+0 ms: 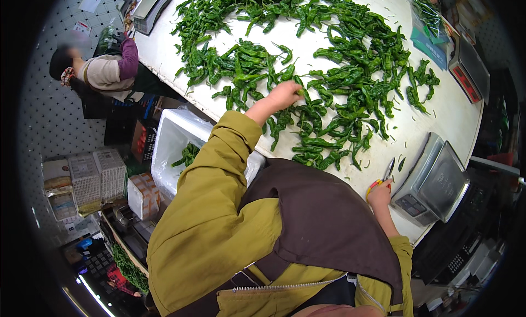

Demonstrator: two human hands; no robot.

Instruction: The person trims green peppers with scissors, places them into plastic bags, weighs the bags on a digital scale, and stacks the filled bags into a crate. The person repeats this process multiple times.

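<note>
Many wrinkled green peppers [361,74] lie spread over the white tabletop [435,124] before me. My left hand [285,96] reaches into the near part of the spread, its fingers pinched on a green pepper [300,92]. Low on the right, beside the table's near edge, my right hand [379,195] is closed around the red and yellow handles of a pair of scissors [388,169]. The blades point away from me and lie slightly apart. Part of the handles is hidden by my fingers.
A digital scale [431,181] stands right of my right hand. Farther off are a second scale [468,68] and a third [150,13]. Left of me, a plastic-lined white foam box [164,132] holds some peppers. A co-worker [107,72] stands at the left edge.
</note>
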